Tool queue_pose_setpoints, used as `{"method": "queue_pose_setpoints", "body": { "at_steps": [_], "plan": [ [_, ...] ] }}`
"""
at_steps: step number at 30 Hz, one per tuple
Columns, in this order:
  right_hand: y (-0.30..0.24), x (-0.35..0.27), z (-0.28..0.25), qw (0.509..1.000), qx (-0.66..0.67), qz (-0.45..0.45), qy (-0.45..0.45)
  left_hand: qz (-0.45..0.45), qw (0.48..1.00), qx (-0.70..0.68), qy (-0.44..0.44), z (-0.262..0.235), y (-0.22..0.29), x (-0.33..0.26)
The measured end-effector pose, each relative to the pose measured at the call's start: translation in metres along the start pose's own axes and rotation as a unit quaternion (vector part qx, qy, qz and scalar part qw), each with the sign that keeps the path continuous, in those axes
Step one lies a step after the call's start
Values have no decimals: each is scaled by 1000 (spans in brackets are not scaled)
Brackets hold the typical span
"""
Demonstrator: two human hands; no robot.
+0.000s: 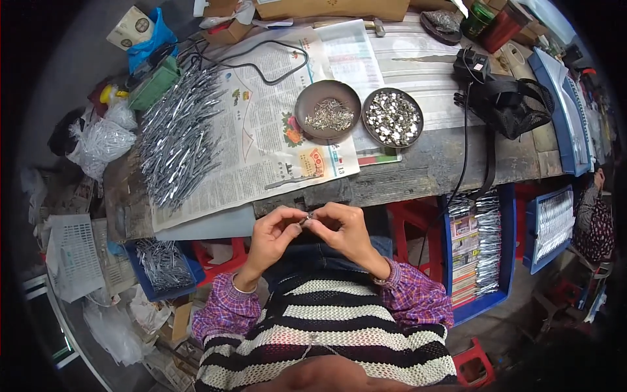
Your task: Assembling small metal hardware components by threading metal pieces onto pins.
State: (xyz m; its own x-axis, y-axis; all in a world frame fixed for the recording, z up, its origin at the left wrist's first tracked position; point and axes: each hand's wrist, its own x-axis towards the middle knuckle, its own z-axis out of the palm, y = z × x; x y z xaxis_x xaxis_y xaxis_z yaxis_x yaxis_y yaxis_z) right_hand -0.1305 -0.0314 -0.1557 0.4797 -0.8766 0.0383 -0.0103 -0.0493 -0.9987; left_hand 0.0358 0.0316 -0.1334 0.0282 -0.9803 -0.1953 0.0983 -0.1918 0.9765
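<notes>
My left hand [269, 243] and my right hand [347, 234] meet in front of my chest, just off the near edge of the workbench. Thumbs and fingertips of both pinch a small shiny metal piece [308, 216], mostly covered by the fingers, so its exact kind is unclear. Beyond them, a dark round dish [310, 91] holds small pins or rivets. Beside it another dish [369, 134] is filled with small silvery metal bits. A large heap of slender metal pieces [179, 134] lies to the left on spread newspaper [255, 140].
Below the bench stand a blue bin [196, 277] of metal pieces at left and a long blue tray [507, 248] with rows of them at right. A black cable [465, 144] hangs over the edge near a black mesh bag [522, 108]. A hammer [379, 27] lies at the back.
</notes>
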Motion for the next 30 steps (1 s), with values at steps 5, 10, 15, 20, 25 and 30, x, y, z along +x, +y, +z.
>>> {"method": "queue_pose_setpoints", "body": {
  "at_steps": [5,10,15,20,25,30],
  "plan": [
    [2,3,-10,936,243,232,-110,46,998,50,-13,-1,3,3],
    [1,2,-7,938,237,238,-86,92,984,153,15,-8,9,15],
    [4,-1,-6,944,222,231,-76,210,908,352,86,-14,29,62],
    [6,-5,-5,948,200,234,-78,275,872,402,47,-13,14,80],
    [7,-4,-7,948,192,241,-79,279,868,408,51,-18,11,73],
    [6,0,-8,957,153,229,-91,246,875,405,100,-37,19,61]
  ]
}}
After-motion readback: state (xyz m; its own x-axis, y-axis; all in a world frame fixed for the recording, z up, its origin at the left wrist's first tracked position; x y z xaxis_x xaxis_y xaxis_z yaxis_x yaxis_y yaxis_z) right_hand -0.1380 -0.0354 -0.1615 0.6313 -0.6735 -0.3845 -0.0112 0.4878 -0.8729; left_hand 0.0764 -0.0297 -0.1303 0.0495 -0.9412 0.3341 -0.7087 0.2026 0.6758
